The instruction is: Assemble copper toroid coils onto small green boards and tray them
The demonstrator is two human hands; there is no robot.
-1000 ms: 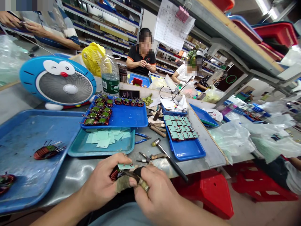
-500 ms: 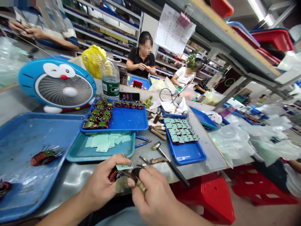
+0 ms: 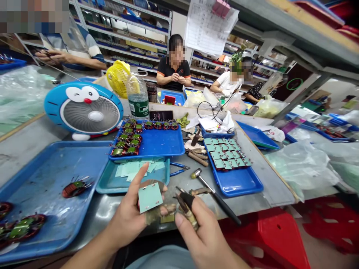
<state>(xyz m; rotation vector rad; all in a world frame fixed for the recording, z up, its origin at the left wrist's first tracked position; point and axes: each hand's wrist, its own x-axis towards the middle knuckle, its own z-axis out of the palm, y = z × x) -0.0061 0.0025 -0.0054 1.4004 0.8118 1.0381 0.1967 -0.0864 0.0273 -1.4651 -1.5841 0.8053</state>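
Toroid coil is up in the air over the front edge of the tabletop, mostly hidden behind a pale green card. Looks like the left hand has both cradled, thumb raised, fingers curled out of sight. Right hand pinches a small wrapped-handle tool between thumb and fingers, but its tip is hard to make out, so no telling exactly what kind it is.
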